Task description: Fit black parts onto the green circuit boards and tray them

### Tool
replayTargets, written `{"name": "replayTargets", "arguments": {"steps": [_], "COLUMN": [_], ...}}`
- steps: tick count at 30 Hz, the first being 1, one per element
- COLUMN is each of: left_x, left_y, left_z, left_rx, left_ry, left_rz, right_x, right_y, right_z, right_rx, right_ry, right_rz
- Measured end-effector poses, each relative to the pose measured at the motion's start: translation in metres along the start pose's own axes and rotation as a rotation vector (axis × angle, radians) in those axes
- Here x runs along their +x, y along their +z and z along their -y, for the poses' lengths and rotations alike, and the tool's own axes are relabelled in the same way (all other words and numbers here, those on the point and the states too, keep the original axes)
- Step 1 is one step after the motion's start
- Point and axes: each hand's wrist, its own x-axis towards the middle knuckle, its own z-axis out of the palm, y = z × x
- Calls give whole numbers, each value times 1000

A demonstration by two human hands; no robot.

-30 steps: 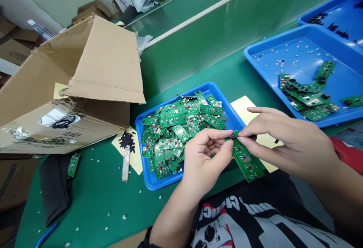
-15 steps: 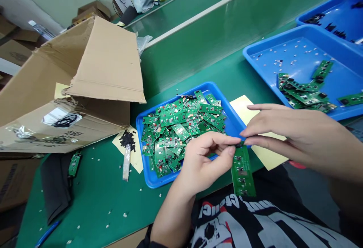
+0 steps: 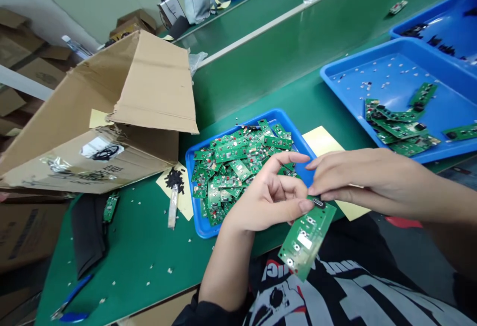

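Note:
A green circuit board [image 3: 307,239] is tilted in front of my chest, with a small black part [image 3: 318,202] at its upper end. My left hand [image 3: 278,194] pinches the board's upper left edge between thumb and curled fingers, its index finger stretched out above. From the other side, my right hand [image 3: 357,177] has its fingertips pressed together at the same end, by the black part; whether they grip the board or the part is partly hidden. Behind my left hand lies a blue tray [image 3: 198,226] heaped with similar circuit boards [image 3: 233,152].
A larger blue tray [image 3: 346,80] at right holds several boards and white bits. An open cardboard box [image 3: 156,87] stands left. Small black pieces [image 3: 174,180] lie on yellow paper [image 3: 186,204], near blue-handled cutters [image 3: 76,291] and black cloth [image 3: 87,231]. Another yellow sheet [image 3: 320,139] lies by my right hand.
The board has turned, its lower end swinging left and its face tipping toward me. My left index finger has lifted off the upper end. The view has shifted slightly.

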Motion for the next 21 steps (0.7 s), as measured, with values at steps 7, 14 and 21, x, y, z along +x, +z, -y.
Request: {"name": "replayTargets", "arguments": {"steps": [7,14,21], "left_x": [5,10,11], "left_y": [0,-1,12], "left_z": [-1,0,10], "left_rx": [-53,-245,-350], "left_ry": [-20,-68,51], "left_rz": [-26,-27,-194], "right_x": [-7,-6,-9], "right_y": [8,6,11], "right_z": [0,4,6], "right_rx": [49,-2,-208], "right_ry": [17,-23,64], "right_rz": [-74,-115,-320]}}
